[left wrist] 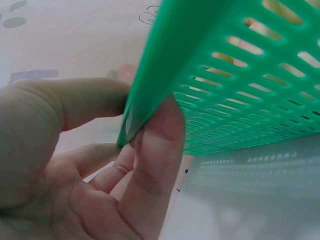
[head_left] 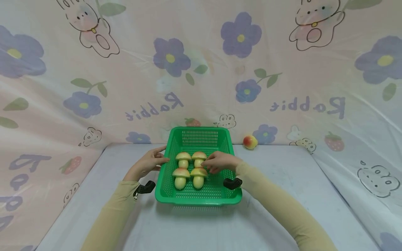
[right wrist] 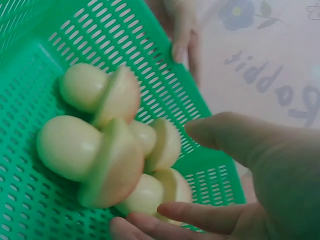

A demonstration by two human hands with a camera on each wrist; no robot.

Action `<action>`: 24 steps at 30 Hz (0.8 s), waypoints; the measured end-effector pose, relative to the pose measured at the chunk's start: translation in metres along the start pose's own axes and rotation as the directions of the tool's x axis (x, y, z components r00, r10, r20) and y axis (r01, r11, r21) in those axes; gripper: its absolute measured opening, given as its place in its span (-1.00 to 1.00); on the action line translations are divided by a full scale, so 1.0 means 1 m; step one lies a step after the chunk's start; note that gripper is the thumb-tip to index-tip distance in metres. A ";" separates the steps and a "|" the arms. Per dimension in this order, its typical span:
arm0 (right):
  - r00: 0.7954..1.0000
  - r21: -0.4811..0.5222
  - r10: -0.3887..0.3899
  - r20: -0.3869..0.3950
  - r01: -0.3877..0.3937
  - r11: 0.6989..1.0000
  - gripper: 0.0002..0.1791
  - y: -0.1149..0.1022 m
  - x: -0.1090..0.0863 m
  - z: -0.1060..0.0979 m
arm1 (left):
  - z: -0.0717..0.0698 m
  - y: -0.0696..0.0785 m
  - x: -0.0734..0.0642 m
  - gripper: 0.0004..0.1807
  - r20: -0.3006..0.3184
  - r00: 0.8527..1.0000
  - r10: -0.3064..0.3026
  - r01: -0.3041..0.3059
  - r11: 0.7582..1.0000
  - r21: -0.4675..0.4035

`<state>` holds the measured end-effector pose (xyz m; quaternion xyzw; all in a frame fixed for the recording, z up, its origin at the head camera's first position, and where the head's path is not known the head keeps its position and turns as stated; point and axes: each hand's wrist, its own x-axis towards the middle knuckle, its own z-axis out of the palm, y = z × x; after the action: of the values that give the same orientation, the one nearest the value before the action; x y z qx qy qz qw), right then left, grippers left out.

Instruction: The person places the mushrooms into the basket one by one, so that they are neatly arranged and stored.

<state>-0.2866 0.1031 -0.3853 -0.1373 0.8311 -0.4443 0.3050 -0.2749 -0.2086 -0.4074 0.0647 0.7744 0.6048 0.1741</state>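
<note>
A green plastic basket (head_left: 198, 201) with slotted walls holds several toy mushrooms, with pale yellow stems and reddish-yellow caps, laid in two rows. My left hand (head_left: 147, 164) grips the basket's left rim; in the left wrist view thumb and fingers pinch the green rim (left wrist: 155, 75) from both sides. My right hand (head_left: 223, 162) reaches inside, its fingertips right at the back right mushroom (head_left: 199, 156). In the right wrist view the right hand (right wrist: 285, 170) has thumb and fingers spread apart, and a finger overlaps the cap of one mushroom (right wrist: 175, 187).
A red-and-yellow peach-like fruit (head_left: 250, 142) lies at the table's back edge, right of the basket. The white table (head_left: 276, 195) ends at a curtain (head_left: 201, 87) printed with rabbits and flowers. A black device (head_left: 233, 183) is strapped at the right wrist, another (head_left: 146, 187) at the left.
</note>
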 end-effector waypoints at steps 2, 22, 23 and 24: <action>1.000 0.023 -0.008 0.002 0.008 1.000 -0.49 -0.001 -0.004 -0.003 | 0.000 -0.001 0.001 -0.19 0.002 1.000 0.000 0.000 1.000 -0.002; 0.971 0.219 -0.237 0.020 0.227 0.949 -0.49 0.021 -0.056 -0.055 | 0.001 -0.002 0.001 -0.17 -0.010 1.000 -0.007 0.008 1.000 0.005; 0.969 0.217 -0.246 0.014 0.237 0.947 -0.50 0.023 -0.059 -0.057 | 0.001 -0.002 0.001 -0.17 -0.011 1.000 -0.007 0.007 1.000 0.006; 0.968 0.214 -0.252 0.006 0.245 0.945 -0.52 0.025 -0.061 -0.060 | 0.001 -0.001 0.001 -0.17 -0.012 1.000 -0.006 0.006 1.000 0.007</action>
<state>-0.2756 0.1868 -0.3575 -0.2151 0.7499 -0.5629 0.2731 -0.2751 -0.2080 -0.4091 0.0594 0.7777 0.6020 0.1708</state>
